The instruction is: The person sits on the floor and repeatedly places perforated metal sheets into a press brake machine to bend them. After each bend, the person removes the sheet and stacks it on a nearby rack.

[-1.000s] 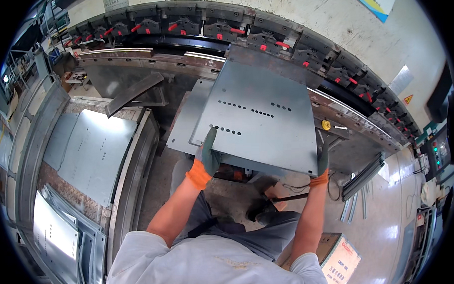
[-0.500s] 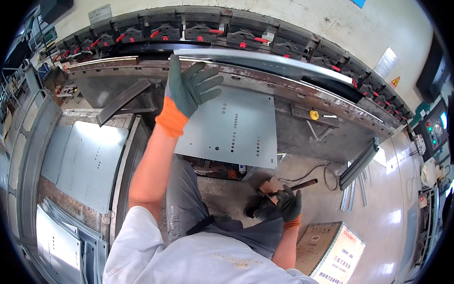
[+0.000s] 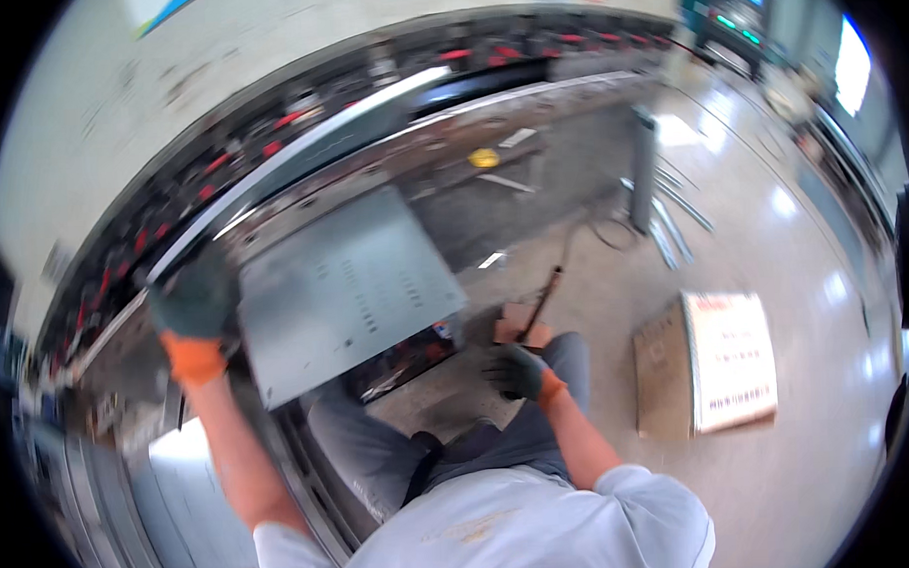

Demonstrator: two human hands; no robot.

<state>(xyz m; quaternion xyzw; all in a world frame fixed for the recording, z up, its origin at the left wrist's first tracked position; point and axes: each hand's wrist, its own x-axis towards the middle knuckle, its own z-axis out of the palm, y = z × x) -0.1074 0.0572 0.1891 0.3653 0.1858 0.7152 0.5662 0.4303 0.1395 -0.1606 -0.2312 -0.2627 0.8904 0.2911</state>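
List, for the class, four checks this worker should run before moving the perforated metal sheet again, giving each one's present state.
1. Both hands gloved: ok; left hand and right hand wear gloves.
2. Left hand gripping the metal sheet: cannot tell; it is at the sheet's left edge, blurred.
3. Right hand supporting the sheet: not ok; it hangs low, apart from it.
4. Floor nearby free of obstacles: not ok; a cardboard box lies there.

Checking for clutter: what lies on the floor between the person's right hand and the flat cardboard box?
Nothing: in the head view, bare concrete floor separates the right hand from the cardboard box.
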